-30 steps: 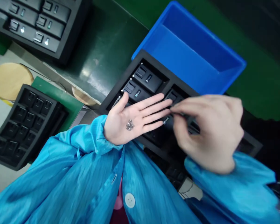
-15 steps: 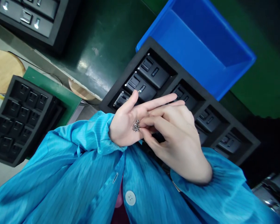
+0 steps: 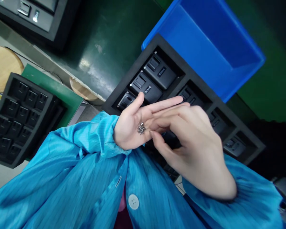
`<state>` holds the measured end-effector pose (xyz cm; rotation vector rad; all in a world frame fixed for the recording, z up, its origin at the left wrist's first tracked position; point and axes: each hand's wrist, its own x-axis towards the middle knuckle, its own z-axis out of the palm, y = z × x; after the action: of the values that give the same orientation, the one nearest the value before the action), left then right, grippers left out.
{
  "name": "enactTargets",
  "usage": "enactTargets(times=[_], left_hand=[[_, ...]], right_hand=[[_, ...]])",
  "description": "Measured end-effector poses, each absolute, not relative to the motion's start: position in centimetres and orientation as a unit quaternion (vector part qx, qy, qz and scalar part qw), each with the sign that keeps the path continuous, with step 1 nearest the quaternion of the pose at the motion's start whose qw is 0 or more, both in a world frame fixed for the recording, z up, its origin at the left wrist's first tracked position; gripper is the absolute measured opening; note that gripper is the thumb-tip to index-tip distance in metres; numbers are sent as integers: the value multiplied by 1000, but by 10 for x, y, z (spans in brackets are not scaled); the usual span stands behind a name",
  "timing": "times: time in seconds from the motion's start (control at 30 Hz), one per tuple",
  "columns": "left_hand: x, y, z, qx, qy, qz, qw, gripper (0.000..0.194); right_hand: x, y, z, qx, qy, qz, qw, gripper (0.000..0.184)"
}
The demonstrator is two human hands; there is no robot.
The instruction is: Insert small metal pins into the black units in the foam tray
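My left hand [image 3: 133, 124] lies palm up with its fingers stretched out flat. A little heap of shiny metal pieces, which look like tiny screws [image 3: 141, 128], rests in its palm. Over the fingers of that hand, my right hand [image 3: 193, 143] has thumb and fingertips closed in a pinch just right of the heap. Anything between those fingertips is too small to make out. Beneath both hands is a black foam tray [image 3: 124, 82] with black cases in its pockets. One case [image 3: 163, 71] bears the word "Riton". My hands cover part of the tray.
A blue plastic bin [image 3: 205, 41] stands against the tray's far side on the green tabletop [image 3: 105, 38]. Another black tray [image 3: 59, 25] is at the upper left. Lower left, a tray of black cases [image 3: 2, 109] rests near a round wooden stool [image 3: 4, 68].
My right hand has drawn back to the right from the heap, its fingertips still pinched. My left hand stays under the metal pieces. The view has shifted slightly.
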<state>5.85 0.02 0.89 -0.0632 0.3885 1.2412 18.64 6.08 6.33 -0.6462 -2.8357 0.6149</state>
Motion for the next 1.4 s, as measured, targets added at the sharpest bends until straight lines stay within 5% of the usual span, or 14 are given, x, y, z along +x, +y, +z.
enactTargets(times=[0.5, 0.73, 1.17, 1.4], left_hand=[[72, 4, 8, -99, 209, 598, 767, 86], [76, 0, 7, -94, 199, 604, 766, 85], [66, -3, 16, -72, 196, 624, 753, 77], [43, 3, 6, -47, 204, 659, 722, 74]], right_hand=[[172, 42, 68, -141, -989, -47, 4, 19], [171, 44, 71, -134, -990, -25, -38, 16], [175, 47, 68, -180, -980, 69, 55, 19], [197, 68, 92, -223, -966, 65, 112, 2]])
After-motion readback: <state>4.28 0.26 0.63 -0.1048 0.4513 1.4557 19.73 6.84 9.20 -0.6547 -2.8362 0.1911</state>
